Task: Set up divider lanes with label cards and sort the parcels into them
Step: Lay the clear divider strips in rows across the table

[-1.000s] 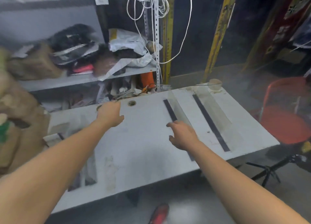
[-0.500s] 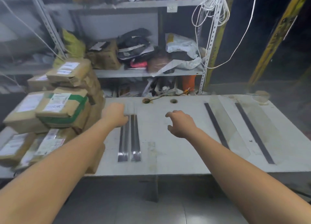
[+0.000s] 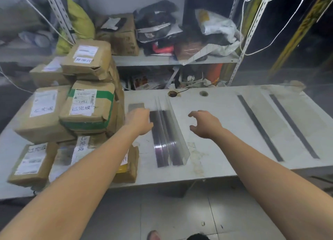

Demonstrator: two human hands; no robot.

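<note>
Several brown cardboard parcels [image 3: 86, 106] with white labels are piled on the left part of the white table [image 3: 216, 149]. Clear acrylic dividers [image 3: 167, 137] with dark bases stand together mid-table. My left hand [image 3: 139, 120] hovers at their left side, fingers turned down and hidden from me. To the right of the dividers, my right hand [image 3: 203, 124] is in the air with fingers curled like a claw, holding nothing. Two more dividers with dark base strips [image 3: 259, 128] [image 3: 293, 126] lie spaced apart on the right part of the table.
A metal shelf [image 3: 173, 60] behind the table holds a box, dark bags and white mailers. Two round cable holes [image 3: 203, 93] sit near the table's back edge. White cords hang at the upper right. Grey tiled floor lies below the front edge.
The view swung left, bringing the parcel pile and the grouped dividers into the middle. Both hands moved left with it, now either side of the grouped dividers; the right hand's fingers spread apart.
</note>
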